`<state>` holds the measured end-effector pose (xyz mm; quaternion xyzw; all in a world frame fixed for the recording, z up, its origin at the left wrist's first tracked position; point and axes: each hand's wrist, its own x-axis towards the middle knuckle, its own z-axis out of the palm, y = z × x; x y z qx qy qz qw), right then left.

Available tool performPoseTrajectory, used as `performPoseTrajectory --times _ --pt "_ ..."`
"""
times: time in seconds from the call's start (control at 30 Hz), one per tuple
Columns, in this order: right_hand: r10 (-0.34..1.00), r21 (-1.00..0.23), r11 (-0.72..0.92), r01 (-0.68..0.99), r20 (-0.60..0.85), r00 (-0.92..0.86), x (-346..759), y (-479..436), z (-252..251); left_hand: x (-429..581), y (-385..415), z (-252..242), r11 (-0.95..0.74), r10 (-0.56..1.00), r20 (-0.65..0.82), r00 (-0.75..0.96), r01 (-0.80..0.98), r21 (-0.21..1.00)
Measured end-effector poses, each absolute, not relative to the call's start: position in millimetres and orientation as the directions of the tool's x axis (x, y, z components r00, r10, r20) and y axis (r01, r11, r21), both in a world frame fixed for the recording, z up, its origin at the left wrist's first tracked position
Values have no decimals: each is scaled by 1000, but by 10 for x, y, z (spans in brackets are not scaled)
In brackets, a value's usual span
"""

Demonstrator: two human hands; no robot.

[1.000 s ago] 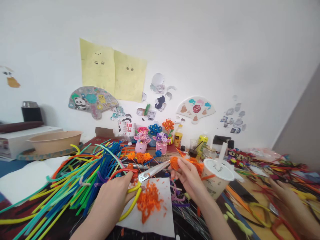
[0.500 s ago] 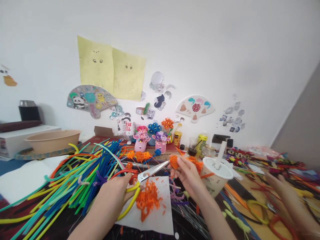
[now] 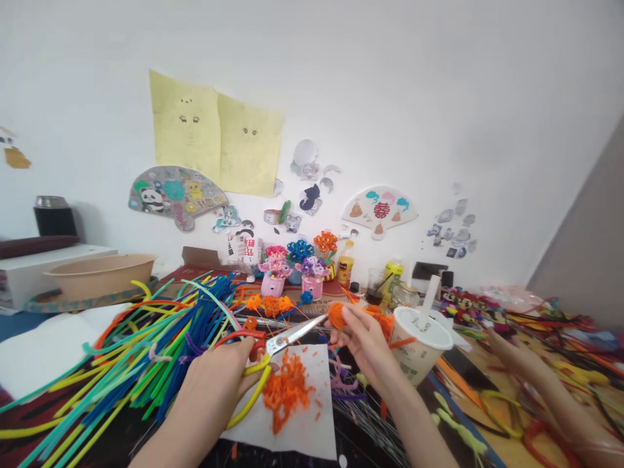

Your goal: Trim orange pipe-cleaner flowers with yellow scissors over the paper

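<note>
Steel scissors [image 3: 295, 335] gripped in the left hand [image 3: 214, 377]; a tuft of orange pipe cleaner [image 3: 337, 315] pinched in the right hand [image 3: 368, 348], just beyond the blade tips; orange snippets [image 3: 287, 393] on white paper [image 3: 312, 442] below, between both hands; a heap of multicoloured pipe cleaners [image 3: 146, 351] left of the left hand; a lidded paper cup [image 3: 419, 344] just right of the right hand.

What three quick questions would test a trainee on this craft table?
1. Which hand holds the scissors?
2. True or false: the chopped orange bits lie on a white paper sheet.
3. Fill the gap: in this view, the bundle of long pipe cleaners lies to the ___ of the paper.

Key: 1. The left hand. 2. True. 3. Left.
</note>
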<state>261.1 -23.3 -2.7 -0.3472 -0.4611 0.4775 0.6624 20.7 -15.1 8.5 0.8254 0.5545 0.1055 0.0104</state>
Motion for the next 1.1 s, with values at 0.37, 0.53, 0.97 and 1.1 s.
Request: performPoseTrajectory --times 0.37,0.53,0.97,1.1 --pt "955 -899 295 -325 272 114 2613 -213 -51 223 -158 47 -404 900 221 375 909 102" --pt "952 -895 305 -326 280 123 2602 -219 -44 237 -198 97 -396 905 203 373 915 83" --pt "956 -900 291 -323 283 74 2590 -234 -41 254 -191 125 -362 928 103 358 932 20" --pt "957 -900 286 -330 284 55 2590 -238 -46 254 -187 125 -364 929 89 360 931 36"
